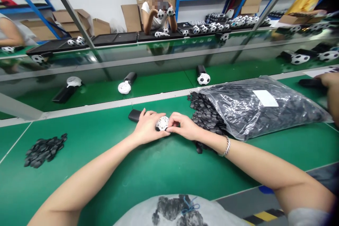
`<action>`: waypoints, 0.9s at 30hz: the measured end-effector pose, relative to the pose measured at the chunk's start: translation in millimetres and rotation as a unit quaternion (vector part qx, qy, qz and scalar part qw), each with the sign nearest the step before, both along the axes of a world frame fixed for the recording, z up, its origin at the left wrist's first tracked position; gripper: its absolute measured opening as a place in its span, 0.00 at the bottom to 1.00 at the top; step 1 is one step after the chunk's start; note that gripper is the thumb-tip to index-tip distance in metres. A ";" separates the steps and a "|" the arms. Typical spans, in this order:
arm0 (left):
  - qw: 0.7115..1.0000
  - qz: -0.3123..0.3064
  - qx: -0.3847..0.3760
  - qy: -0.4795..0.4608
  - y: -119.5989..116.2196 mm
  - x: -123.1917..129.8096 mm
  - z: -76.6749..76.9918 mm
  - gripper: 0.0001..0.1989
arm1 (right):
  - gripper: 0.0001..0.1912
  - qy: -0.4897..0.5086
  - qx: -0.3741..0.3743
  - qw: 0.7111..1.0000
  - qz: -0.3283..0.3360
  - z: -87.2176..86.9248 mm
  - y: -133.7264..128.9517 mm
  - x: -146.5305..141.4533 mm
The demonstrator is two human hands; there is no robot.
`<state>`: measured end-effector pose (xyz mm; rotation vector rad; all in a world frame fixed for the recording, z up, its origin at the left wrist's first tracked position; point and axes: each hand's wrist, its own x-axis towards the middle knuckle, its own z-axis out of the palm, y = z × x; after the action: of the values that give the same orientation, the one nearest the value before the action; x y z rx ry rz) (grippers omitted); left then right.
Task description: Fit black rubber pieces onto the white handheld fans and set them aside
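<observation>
On the green table, my left hand [147,127] is wrapped round a white football-patterned ball [162,123] with a few black patches. A black handle piece [134,115] sticks out behind that hand's fingers. My right hand [182,125] is pinched at the ball's right edge; what its fingertips hold, if anything, is too small to make out. Right beside it lies a heap of small black pieces [206,113], spilling from a clear plastic bag [265,107] of them. A smaller pile of black pieces [45,150] lies at the left.
Beyond the table edge, a green belt [164,79] carries several balls with black handles. Across it a person [159,14] holds balls behind black trays [115,39]. Another person's hand [329,81] is at the far right. A metal post [18,107] stands at left.
</observation>
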<state>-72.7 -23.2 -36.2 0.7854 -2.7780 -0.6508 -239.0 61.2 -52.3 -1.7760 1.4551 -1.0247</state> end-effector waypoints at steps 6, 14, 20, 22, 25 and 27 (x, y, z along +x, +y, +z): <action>1.000 0.021 -0.010 0.006 -1.6 -0.8 -0.9 0.33 | 0.09 -0.038 0.027 0.999 -0.008 -6.6 -2.6 2.5; 1.000 -0.009 -0.012 0.006 -5.5 2.4 0.6 0.31 | 0.10 -0.086 0.050 0.995 -0.009 -6.0 -4.8 3.3; 0.999 0.019 -0.022 0.020 -1.4 -3.0 -1.5 0.27 | 0.09 -0.099 0.064 0.993 0.005 -10.9 -7.3 2.7; 0.999 0.021 -0.029 0.025 -1.0 -3.4 -3.1 0.26 | 0.10 -0.107 0.077 0.991 0.009 -9.9 -10.0 1.8; 0.999 -0.017 -0.022 0.029 -5.2 -0.3 -3.2 0.28 | 0.10 -0.050 0.114 0.992 0.022 0.1 -16.1 -13.1; 0.998 -0.065 -0.007 0.021 -11.3 3.5 0.0 0.31 | 0.08 0.094 0.096 0.991 -0.025 9.9 -18.6 -33.7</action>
<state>-69.2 -34.5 -36.2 0.5851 -2.8103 -0.6623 -272.7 42.6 -42.4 -1.7406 1.6618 -0.7280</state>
